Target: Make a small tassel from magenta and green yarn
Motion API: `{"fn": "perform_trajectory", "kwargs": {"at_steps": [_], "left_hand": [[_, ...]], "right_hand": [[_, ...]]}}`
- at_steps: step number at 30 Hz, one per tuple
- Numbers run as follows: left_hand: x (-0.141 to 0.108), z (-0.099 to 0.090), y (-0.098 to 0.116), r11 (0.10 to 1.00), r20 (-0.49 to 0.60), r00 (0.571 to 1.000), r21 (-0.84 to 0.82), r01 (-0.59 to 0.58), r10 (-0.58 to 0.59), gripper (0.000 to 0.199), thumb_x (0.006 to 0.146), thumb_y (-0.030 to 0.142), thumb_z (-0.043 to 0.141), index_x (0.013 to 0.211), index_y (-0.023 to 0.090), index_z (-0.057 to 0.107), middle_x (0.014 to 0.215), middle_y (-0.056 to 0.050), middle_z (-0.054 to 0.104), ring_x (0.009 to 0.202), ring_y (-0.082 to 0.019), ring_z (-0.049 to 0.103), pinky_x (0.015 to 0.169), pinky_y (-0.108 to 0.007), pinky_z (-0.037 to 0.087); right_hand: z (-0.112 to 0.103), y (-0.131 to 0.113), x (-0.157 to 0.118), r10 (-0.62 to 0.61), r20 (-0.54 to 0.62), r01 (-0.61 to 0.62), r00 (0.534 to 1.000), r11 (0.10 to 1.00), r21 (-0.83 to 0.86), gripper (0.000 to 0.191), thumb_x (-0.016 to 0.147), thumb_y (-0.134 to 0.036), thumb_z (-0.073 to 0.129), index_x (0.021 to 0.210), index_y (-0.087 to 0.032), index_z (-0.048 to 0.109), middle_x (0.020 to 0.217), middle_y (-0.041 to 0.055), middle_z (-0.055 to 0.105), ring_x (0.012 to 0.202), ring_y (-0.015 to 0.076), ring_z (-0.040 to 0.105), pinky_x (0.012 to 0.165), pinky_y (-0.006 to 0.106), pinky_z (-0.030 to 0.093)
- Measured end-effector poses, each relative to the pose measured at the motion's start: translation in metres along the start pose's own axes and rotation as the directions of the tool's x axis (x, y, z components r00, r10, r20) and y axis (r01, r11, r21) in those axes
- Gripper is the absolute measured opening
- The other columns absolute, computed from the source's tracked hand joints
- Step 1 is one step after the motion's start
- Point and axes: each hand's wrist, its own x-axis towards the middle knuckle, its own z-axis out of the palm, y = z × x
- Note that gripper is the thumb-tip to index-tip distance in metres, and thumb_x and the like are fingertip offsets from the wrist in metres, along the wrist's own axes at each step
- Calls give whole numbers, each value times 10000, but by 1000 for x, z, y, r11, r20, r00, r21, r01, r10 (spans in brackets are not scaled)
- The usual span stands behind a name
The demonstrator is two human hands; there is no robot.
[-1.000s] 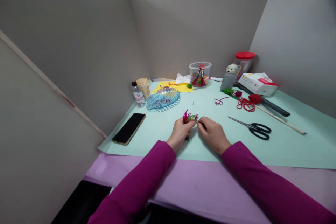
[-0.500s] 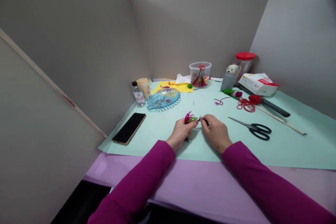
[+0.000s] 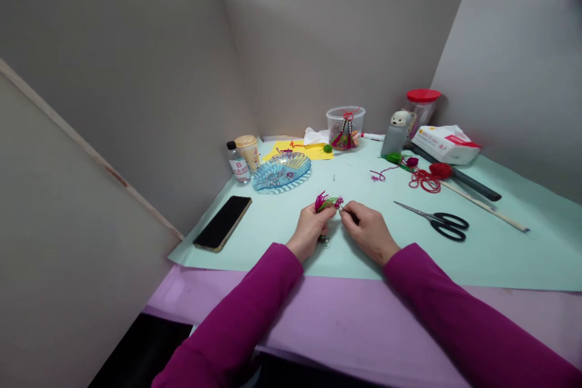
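Near the front middle of the table, my left hand (image 3: 309,230) is closed around a small bundle of magenta and green yarn (image 3: 328,201), whose loose ends stick up above the fingers. A small dark, shiny piece shows just below that hand. My right hand (image 3: 369,229) is pinched beside the bundle's right end, with its fingertips close to the yarn. What those fingertips grip is too small to make out. To the right lie scissors (image 3: 436,219) with black handles, their blades pointing left.
A phone (image 3: 222,223) lies at the left, near a bottle (image 3: 239,163), a lidded cup (image 3: 248,151) and a blue shell-shaped dish (image 3: 282,174). Behind stands a clear tub (image 3: 345,128). Red yarn (image 3: 426,180), a tissue pack (image 3: 447,144) and a grey bottle (image 3: 394,138) are at the right.
My right hand has shifted slightly left and its fingertips sit lower beside the bundle. The yarn in my left hand has turned a little, showing more of its right end.
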Motion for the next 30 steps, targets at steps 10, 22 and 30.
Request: {"fn": "perform_trajectory", "kwargs": {"at_steps": [10, 22, 30], "left_hand": [[1, 0, 0, 1000, 4, 1000, -23, 8, -8, 287, 640, 258, 715, 672, 169, 444, 501, 87, 281, 417, -34, 214, 420, -229, 132], [2, -1, -2, 1000, 0, 1000, 12, -5, 5, 278, 641, 259, 710, 677, 167, 450, 520, 82, 301, 420, -34, 231, 416, -223, 146], [2, -1, -3, 1000, -8, 1000, 25, -18, 18, 262, 629, 265, 718, 710, 151, 496, 547, 72, 344, 432, -33, 250, 423, -217, 167]], "right_hand": [[-1, 1, -1, -29, -7, 29, 1000, 998, -53, 169, 840, -243, 418, 712, -208, 521, 687, 0, 572, 633, 126, 497, 629, 243, 359], [0, 1, 0, -33, 9, 34, 999, 996, -88, 172, 846, -241, 414, 711, -209, 514, 705, 8, 585, 643, 133, 506, 631, 247, 359], [2, 5, 0, -34, -12, 32, 999, 991, -133, 182, 848, -249, 406, 719, -209, 528, 713, 17, 599, 637, 137, 510, 625, 250, 355]]}}
